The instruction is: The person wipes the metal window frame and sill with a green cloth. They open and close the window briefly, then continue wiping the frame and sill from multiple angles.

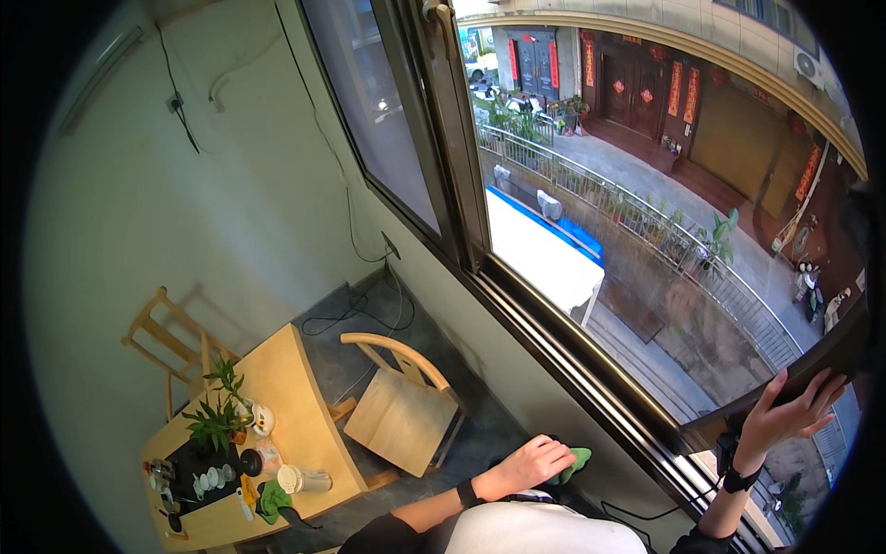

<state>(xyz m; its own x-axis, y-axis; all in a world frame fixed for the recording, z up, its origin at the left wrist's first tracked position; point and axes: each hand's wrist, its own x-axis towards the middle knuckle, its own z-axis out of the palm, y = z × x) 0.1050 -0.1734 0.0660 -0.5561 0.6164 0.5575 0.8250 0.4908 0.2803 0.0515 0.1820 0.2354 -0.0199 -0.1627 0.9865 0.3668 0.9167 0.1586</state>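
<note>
My left hand (524,467) is closed around a green cloth (574,464), which sticks out past the fingers, close in front of my body and below the window sill. Stretched out to the right, my right hand (783,420) has its fingers spread against the dark brown window frame (715,423). Its palm side is partly hidden, but no loose object shows in it. The metal window track (572,346) runs diagonally between the room and the open air outside, and a window handle (441,14) shows at the top.
A wooden chair (399,420) stands beside a wooden table (309,420) at the lower left. On the table are potted plants (217,425), a jar (305,479), cups and another green cloth (273,501). Cables (360,319) lie on the floor. Outside are a railing and a white canopy (535,249).
</note>
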